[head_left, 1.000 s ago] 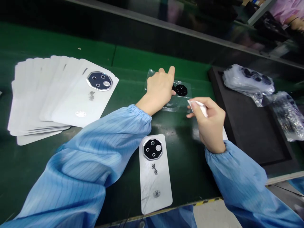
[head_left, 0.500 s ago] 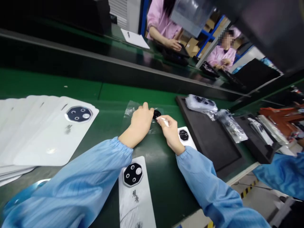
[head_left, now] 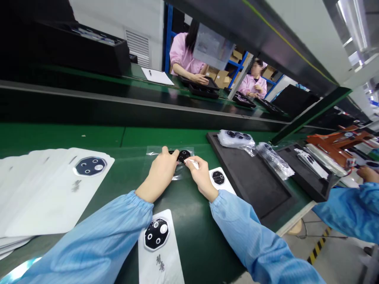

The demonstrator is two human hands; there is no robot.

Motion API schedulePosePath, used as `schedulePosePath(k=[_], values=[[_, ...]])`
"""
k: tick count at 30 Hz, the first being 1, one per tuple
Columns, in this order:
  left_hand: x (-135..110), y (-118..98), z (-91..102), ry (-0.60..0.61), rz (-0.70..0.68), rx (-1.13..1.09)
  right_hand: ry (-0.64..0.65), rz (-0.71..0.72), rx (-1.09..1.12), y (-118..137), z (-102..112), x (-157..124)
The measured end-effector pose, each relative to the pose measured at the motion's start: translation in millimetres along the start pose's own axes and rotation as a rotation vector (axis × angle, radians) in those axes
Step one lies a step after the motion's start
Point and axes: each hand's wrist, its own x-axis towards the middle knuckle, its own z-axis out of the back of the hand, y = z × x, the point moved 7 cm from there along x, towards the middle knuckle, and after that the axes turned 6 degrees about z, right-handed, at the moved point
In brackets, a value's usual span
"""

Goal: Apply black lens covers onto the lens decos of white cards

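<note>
Two black camera lens covers [head_left: 184,156] lie on a clear plastic bag [head_left: 153,151] on the green bench. My left hand [head_left: 162,169] is closed, its bent fingers pressing on the covers and partly hiding one. My right hand [head_left: 203,179] pinches a small white wipe [head_left: 192,164] against the edge of the right-hand cover. Close beside my right wrist lies a white phone back panel [head_left: 223,182] with a black camera area. Nearer to me, another white back panel [head_left: 161,252] with dark lettering lies between my forearms.
White printed sheets [head_left: 53,193] are fanned out at left. A dark foam tray [head_left: 254,185] at right bears bagged parts [head_left: 237,139]; another black tray [head_left: 308,173] stands beyond. A co-worker's blue sleeve [head_left: 349,213] is at far right. Two people in pink work behind the ledge.
The camera view has tilted up and shifted, so the bench sits lower in the picture. My hands stay at the lens covers, and more of the left-hand one shows now.
</note>
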Motion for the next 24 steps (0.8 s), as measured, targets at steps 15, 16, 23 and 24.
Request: schedulePosePath(k=[15, 16, 23, 24], values=[[-9.0, 88.8, 7.2, 0.15, 0.328, -1.629, 0.027, 0.027, -0.026, 4.4, 0.2, -1.5], [-13.2, 94.0, 4.6, 0.146, 0.398, -1.769, 0.028, 0.034, -0.023, 4.3, -0.1, -1.8], [-41.2, 108.2, 11.9, 0.094, 0.505, -1.766, -0.007, 0.121, 0.029, 7.4, 3.1, 1.9], [-46.2, 108.3, 16.4, 0.068, 0.502, -1.761, -0.026, 0.137, 0.04, 10.3, 5.3, 2.4]])
